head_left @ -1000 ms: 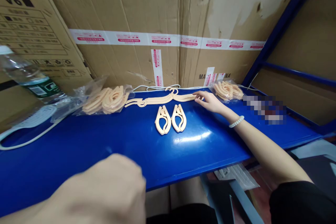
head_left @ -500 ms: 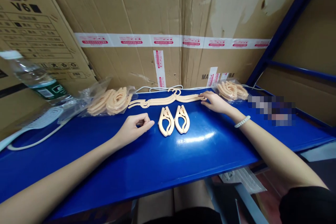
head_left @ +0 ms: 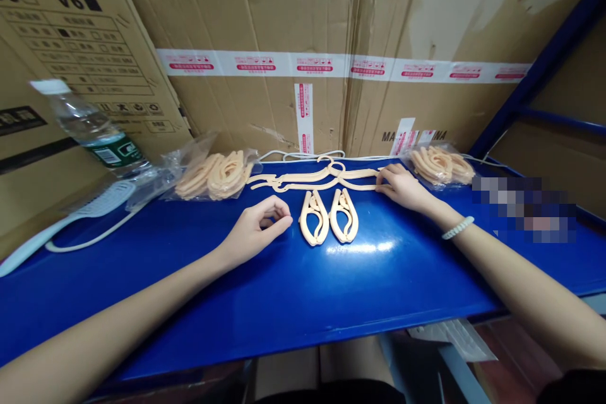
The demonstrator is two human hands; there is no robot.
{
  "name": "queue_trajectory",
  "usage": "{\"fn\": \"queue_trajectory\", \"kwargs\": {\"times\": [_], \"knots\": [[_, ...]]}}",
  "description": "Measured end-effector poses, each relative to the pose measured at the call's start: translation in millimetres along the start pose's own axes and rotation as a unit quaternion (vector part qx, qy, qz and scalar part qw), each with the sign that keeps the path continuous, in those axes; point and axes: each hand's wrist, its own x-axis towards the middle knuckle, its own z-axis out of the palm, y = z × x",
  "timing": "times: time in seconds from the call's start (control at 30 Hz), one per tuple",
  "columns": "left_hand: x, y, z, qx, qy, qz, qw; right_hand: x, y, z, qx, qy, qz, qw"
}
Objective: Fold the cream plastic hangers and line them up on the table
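Note:
Two unfolded cream plastic folding hangers lie one in front of the other: the rear hanger [head_left: 303, 177] and the front hanger [head_left: 307, 186]. My right hand [head_left: 402, 188], wearing a beaded bracelet [head_left: 457, 228], has its thumb and fingers closed on the right end of the front hanger; the exact grip is partly hidden. In front of them lie a left folded hanger [head_left: 314, 219] and a right folded hanger [head_left: 344, 218], side by side. Left of these, my left hand [head_left: 258, 227] rests on the blue table with fingers curled toward the thumb, nothing visible in it.
Bagged folded hangers [head_left: 213, 175] lie at back left, and another bag of hangers [head_left: 440, 165] at back right. A water bottle [head_left: 104, 132] and a white slotted turner [head_left: 95, 202] are on the left. Cardboard [head_left: 265, 107] and a white cable [head_left: 274, 154] line the back.
The front hanger has shifted toward me, widening the gap between the two unfolded hangers. My right hand stays at its right end. The camera view has turned slightly left.

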Motion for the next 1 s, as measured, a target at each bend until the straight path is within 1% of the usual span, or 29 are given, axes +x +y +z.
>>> {"fn": "queue_trajectory", "kwargs": {"times": [0.17,0.33,0.4,0.5,0.57,0.6,0.67,0.73,0.77,0.83,0.9,1.0], "knots": [[0.9,5.7,-0.8,-0.042,0.024,-0.019,0.999,-1.7,-0.5,-17.3,0.032,-0.014,0.006,0.999],[4.3,8.3,-2.4,-0.095,0.066,-0.049,0.992,-6.0,-7.1,-42.6,0.133,-0.01,0.031,0.991],[6.0,7.8,-2.1,-0.137,0.085,-0.079,0.984,-7.2,-13.0,-51.9,0.16,-0.004,0.031,0.987],[8.3,8.9,-0.4,-0.226,0.119,-0.135,0.957,-8.8,-26.8,-61.5,0.19,-0.005,0.025,0.981],[9.0,11.0,0.7,-0.262,0.128,-0.138,0.947,-9.9,-37.9,-63.8,0.195,-0.023,0.009,0.98],[8.9,12.1,1.1,-0.259,0.127,-0.125,0.949,-10.5,-43.3,-63.6,0.189,-0.036,-0.002,0.981],[7.4,13.5,1.8,-0.203,0.116,-0.084,0.969,-11.6,-53.0,-61.4,0.16,-0.054,-0.023,0.985],[4.5,13.2,2.6,-0.092,0.094,-0.033,0.991,-12.7,-59.8,-58.1,0.129,-0.059,-0.039,0.989],[2.9,12.4,3.2,-0.032,0.081,-0.005,0.996,-13.1,-62.0,-56.7,0.123,-0.061,-0.044,0.99],[0.0,9.6,4.3,0.058,0.064,0.047,0.995,-13.6,-63.7,-54.9,0.128,-0.068,-0.057,0.988],[-1.3,6.2,4.6,0.087,0.067,0.063,0.992,-13.5,-62.6,-54.3,0.128,-0.073,-0.085,0.985],[0.2,1.7,3.1,0.061,0.104,0.037,0.992,-12.4,-59.9,-54.3,0.068,-0.044,-0.155,0.985]]}}
